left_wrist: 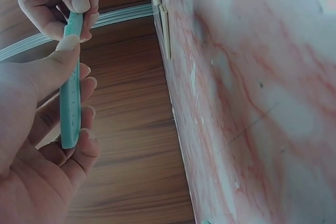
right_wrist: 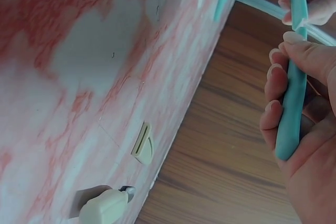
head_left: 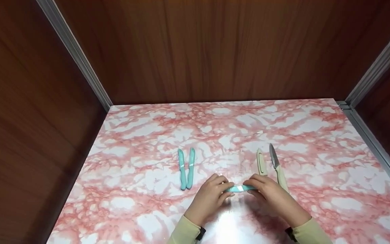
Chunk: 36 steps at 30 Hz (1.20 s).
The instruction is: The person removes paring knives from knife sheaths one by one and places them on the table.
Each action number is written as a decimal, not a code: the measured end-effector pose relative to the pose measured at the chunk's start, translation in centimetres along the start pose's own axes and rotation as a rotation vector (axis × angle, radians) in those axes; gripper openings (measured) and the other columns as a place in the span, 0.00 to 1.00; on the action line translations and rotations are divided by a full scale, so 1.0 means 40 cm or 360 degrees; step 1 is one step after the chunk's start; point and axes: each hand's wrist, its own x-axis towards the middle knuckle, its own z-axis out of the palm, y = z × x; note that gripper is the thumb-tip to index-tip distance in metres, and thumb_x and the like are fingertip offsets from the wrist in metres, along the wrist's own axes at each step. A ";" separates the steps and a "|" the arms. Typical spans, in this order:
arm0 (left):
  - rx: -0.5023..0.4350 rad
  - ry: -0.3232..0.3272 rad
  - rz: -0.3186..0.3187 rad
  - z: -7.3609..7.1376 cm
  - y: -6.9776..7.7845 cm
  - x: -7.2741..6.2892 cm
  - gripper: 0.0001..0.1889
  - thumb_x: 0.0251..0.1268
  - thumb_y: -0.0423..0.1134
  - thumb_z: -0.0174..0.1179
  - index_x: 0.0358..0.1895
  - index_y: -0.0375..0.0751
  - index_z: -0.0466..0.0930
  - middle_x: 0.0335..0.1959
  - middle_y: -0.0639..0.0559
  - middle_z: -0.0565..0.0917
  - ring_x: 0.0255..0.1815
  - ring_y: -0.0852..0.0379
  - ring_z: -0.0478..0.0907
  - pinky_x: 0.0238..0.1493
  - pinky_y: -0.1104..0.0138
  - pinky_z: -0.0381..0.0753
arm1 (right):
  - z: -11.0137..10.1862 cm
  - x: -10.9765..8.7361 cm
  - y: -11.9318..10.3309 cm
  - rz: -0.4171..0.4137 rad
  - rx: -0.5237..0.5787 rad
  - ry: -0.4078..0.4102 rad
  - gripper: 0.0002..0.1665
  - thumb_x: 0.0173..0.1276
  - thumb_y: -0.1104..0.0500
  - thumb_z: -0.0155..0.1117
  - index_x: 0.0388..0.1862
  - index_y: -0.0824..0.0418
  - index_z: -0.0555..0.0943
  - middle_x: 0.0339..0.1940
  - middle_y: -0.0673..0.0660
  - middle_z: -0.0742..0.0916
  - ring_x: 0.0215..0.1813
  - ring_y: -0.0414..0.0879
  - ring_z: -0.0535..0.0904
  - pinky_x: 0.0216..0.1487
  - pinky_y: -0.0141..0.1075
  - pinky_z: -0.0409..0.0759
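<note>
From the head view, my left hand (head_left: pixel 212 193) and right hand (head_left: pixel 270 192) grip a teal knife (head_left: pixel 239 188) crosswise between them, over a red-and-white table (head_left: pixel 222 122). Two other teal knives (head_left: pixel 191 169) lie side by side to the left; a cream sheath (head_left: pixel 261 163) and a cream-handled knife (head_left: pixel 274 157), blade bare, lie by my right hand. In the left wrist view, my left thumb presses the teal sheath (left_wrist: pixel 70 114), fingers curled behind, while my right hand pinches the far end. In the right wrist view, my right fingers wrap the teal handle (right_wrist: pixel 290 114); my left hand pinches the knife's other end.
</note>
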 end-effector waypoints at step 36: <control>-0.0072 -0.0014 -0.0040 -0.009 -0.004 -0.001 0.14 0.60 0.46 0.64 0.47 0.46 0.85 0.39 0.59 0.79 0.39 0.62 0.72 0.44 0.77 0.72 | -0.019 -0.007 0.004 0.0047 0.0070 -0.0024 0.18 0.57 0.68 0.71 0.46 0.55 0.81 0.40 0.43 0.78 0.39 0.35 0.74 0.38 0.29 0.77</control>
